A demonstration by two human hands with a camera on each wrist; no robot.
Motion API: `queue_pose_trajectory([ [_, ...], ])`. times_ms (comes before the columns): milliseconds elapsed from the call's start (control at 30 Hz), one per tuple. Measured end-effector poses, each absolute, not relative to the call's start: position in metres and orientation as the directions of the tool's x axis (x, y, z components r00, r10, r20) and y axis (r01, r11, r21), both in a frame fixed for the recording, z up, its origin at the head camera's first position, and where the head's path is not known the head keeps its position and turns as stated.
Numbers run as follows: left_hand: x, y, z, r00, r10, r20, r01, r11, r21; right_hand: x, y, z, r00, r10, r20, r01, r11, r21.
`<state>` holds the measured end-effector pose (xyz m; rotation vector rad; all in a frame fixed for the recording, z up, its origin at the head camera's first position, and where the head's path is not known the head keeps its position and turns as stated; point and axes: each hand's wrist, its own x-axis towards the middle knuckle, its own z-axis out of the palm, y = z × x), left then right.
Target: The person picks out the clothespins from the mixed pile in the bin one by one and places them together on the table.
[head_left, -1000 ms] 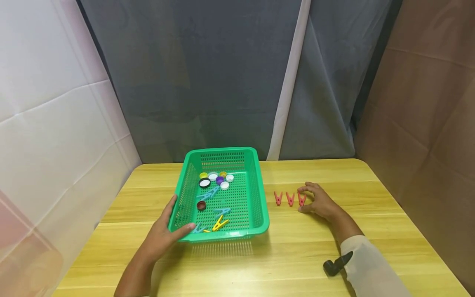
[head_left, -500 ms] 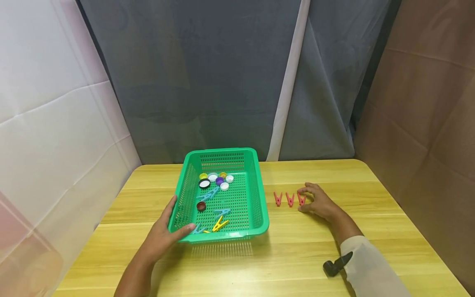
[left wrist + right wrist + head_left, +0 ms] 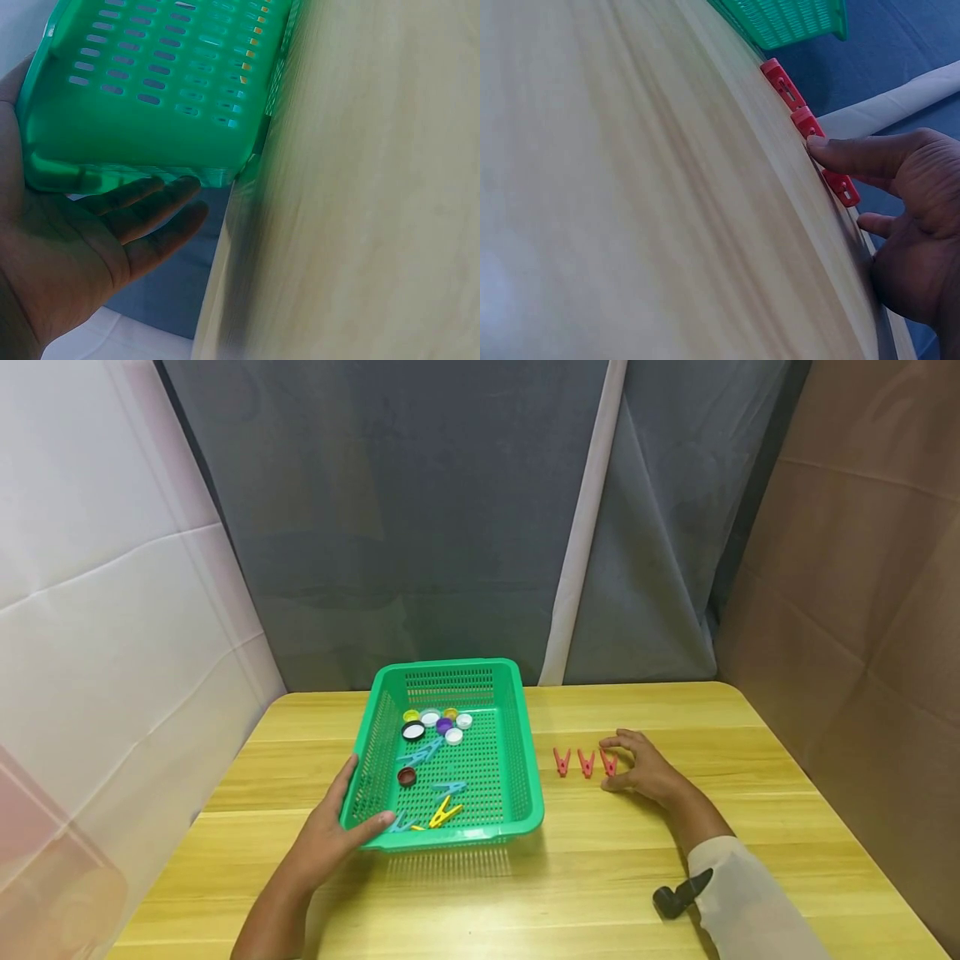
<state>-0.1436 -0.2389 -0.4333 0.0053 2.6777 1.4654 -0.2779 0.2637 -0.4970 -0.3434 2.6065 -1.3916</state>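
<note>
Grey curtain (image 3: 375,527) is filling the upper frame; wooden table (image 3: 480,910) is spreading below. Green basket (image 3: 529,768) is occupying the centre, holding caps (image 3: 444,725) and clothespins (image 3: 446,812). Left hand (image 3: 330,827) is gripping its lower-left corner. Right hand (image 3: 647,770), centre-right, is bracketing the rightmost red clip (image 3: 611,768); cannot tell whether pinching.

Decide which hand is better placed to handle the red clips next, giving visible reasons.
Probably the right hand: it curls around the rightmost red clip, with the other two nearby; the left hand grips the green basket.
</note>
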Motion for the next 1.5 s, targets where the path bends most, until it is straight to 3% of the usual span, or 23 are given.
queue_pose_trajectory([
  [533,-0.142,-0.242,-0.436,-0.997,0.056,-0.044,-0.007,0.533,0.846,-0.281,0.263,-0.502,-0.960,-0.280,-0.021,-0.150,0.573,-0.806],
  [933,-0.142,-0.243,-0.435,-0.998,0.038,-0.044,-0.017,0.532,0.847,-0.282,0.264,-0.490,-0.957,-0.265,-0.118,-0.017,0.457,-0.889],
  [1233,-0.142,-0.242,-0.435,-0.997,0.039,-0.059,-0.030,0.529,0.848,-0.285,0.264,-0.471,-0.943,-0.253,-0.218,0.071,0.487,-0.870],
  [1500,-0.143,-0.240,-0.435,-0.997,0.047,-0.054,-0.022,0.523,0.852,-0.290,0.250,-0.436,-0.947,-0.259,-0.190,0.011,0.563,-0.827],
])
